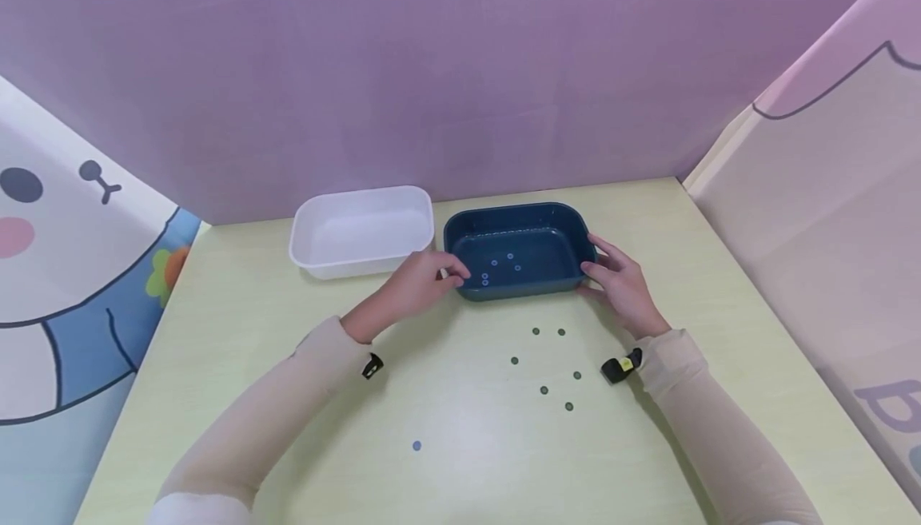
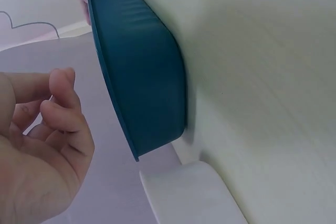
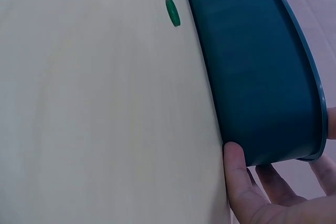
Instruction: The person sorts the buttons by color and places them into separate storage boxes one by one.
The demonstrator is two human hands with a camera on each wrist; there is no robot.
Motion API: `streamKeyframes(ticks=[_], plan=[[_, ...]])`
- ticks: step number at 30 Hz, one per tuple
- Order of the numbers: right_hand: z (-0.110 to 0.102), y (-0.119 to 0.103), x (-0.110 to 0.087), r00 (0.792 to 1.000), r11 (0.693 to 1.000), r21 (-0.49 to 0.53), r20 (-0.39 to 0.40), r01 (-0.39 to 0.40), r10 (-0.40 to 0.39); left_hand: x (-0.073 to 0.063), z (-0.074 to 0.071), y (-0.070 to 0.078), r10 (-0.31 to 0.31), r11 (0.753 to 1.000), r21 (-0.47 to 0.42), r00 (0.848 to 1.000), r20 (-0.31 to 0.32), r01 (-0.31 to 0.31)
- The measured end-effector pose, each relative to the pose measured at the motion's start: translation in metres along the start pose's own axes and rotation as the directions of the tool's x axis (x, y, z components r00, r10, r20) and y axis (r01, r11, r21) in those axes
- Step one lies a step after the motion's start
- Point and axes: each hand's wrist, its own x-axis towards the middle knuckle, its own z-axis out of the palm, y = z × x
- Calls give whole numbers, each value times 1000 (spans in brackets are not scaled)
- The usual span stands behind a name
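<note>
A deep, dark teal tray [image 1: 521, 287] with rounded corners stands at the back of the table, several small blue discs [image 1: 510, 256] lying on its floor. My right hand [image 1: 624, 288] grips its right end, the thumb up by the rim and fingers against the outer wall. Over the tray's front left corner is my left hand [image 1: 424, 281], fingers loosely curled. No object shows between those fingers [image 2: 65, 116] in the left wrist view. In front of the tray lie several green discs [image 1: 544, 390], and one blue disc [image 1: 416, 446] sits nearer me.
A white tray [image 1: 360, 264] stands to the left of the teal one, close beside it. Behind both rises a purple cloth wall [image 1: 460, 93]. Printed panels flank the pale table [image 1: 345, 445] on both sides.
</note>
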Motion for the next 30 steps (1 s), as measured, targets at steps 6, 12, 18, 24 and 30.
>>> streamKeyframes(ticks=[6,12,18,24,30], plan=[[1,-1,-1,1000,1000,1,3,3,-3,-31,2,0,-8,1000,17,998,62,7],[1,-2,0,1000,1000,1,-3,11,-11,-54,7,2,-30,999,36,991,131,25],[2,0,0,1000,1000,2,-1,9,-9,-71,14,-1,-11,998,60,984,176,0],[2,0,1,1000,1000,-4,-6,11,-11,-88,24,-3,-28,997,79,973,231,9],[0,0,1,1000,1000,-1,-5,15,-15,-102,33,-2,-32,994,107,957,288,1]])
